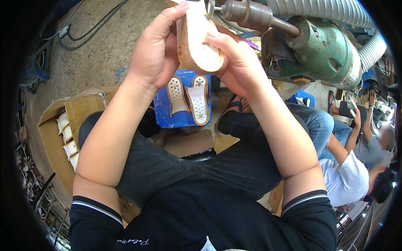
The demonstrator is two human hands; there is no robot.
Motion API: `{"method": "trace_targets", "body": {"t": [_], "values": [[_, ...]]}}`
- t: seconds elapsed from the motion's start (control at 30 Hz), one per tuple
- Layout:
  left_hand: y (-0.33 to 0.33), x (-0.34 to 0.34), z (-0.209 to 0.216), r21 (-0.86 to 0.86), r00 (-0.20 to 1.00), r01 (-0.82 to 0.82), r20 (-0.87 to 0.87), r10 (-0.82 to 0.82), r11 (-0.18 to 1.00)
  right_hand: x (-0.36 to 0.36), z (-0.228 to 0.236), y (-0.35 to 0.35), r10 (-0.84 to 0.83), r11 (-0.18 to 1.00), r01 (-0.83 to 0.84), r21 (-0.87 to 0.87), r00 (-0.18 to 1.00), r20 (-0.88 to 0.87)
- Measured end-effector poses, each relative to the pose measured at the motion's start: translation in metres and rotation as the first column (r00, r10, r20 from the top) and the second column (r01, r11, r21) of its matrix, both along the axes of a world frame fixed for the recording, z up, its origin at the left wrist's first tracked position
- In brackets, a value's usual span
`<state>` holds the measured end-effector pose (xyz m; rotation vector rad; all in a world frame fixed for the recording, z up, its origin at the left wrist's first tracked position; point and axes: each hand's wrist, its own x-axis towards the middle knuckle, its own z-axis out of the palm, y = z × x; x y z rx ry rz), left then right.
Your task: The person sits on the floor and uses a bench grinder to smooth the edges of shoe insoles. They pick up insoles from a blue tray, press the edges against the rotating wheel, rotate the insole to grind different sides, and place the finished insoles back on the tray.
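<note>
A: What do the hands have?

B: Both are closed around one insole [194, 42]. The left hand [155, 52] grips its left edge, thumb near the far end; the right hand [238, 62] holds the opposite edge, thumb laid on the pale upper face.

A: Where is it?

B: At the top of the view, just beside the small wheel [211, 8] by the green motor [322, 50]. I can't tell whether they touch.

A: Which way does it point?

B: Rounded end toward the wearer, other end away. The long axis runs roughly fore and aft, the far end leaning slightly left.

A: How many more?

B: Two holed insoles [178, 98] lie side by side on one blue stand [163, 120]: the left one's rounded end points away, the right one's toward the wearer. Another rounded end shows past the right one; I can't tell if it's a third piece. In one box [83, 111], at least four pale pieces [70, 149] show.

A: Any writing?

B: White script [133, 242] on the dark shirt [188, 213].

A: Others around?

B: Two people [345, 180], at right.
</note>
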<state>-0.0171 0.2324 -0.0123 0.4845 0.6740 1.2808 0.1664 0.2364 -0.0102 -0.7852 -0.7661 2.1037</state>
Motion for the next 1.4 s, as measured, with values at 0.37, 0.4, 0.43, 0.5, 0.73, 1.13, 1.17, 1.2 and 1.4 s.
{"method": "trace_targets", "body": {"t": [0.37, 0.4, 0.43, 0.5, 0.73, 1.13, 1.17, 1.2, 1.4], "values": [[-0.043, 0.003, 0.004, -0.038, 0.992, 0.040, 0.125, -0.035, 0.998, 0.031, 0.020, -0.020, 0.289, 0.946, -0.307, 0.105, 0.944, 0.161], [-0.046, 0.003, 0.006, -0.049, 0.992, 0.050, 0.120, -0.043, 0.998, 0.031, 0.020, -0.022, 0.285, 0.949, -0.299, 0.098, 0.950, 0.131], [-0.047, 0.003, 0.008, -0.041, 0.991, 0.062, 0.119, -0.056, 0.997, 0.031, 0.021, -0.023, 0.279, 0.953, -0.289, 0.095, 0.955, 0.103], [-0.050, 0.003, 0.014, -0.018, 0.993, 0.076, 0.096, -0.074, 0.997, 0.031, 0.022, -0.024, 0.264, 0.959, -0.269, 0.091, 0.963, 0.061], [-0.051, 0.002, 0.022, 0.062, 0.996, 0.084, -0.011, -0.084, 0.995, 0.028, 0.025, -0.025, 0.165, 0.977, -0.165, 0.132, 0.986, 0.017], [-0.037, 0.000, 0.019, 0.083, 0.998, 0.056, -0.008, -0.056, 0.995, 0.020, 0.017, -0.018, 0.101, 0.989, -0.102, 0.104, 0.995, 0.018], [-0.036, 0.000, 0.019, 0.086, 0.999, 0.050, -0.002, -0.050, 0.995, 0.019, 0.017, -0.017, 0.093, 0.990, -0.095, 0.108, 0.995, 0.025], [-0.034, 0.000, 0.018, 0.068, 0.999, 0.040, -0.006, -0.040, 0.997, 0.018, 0.018, -0.017, 0.092, 0.987, -0.098, 0.126, 0.995, 0.049], [-0.024, -0.001, 0.011, 0.076, 1.000, 0.021, -0.022, -0.020, 0.997, 0.013, 0.014, -0.009, 0.095, 0.980, -0.106, 0.166, 0.993, 0.072]]}}
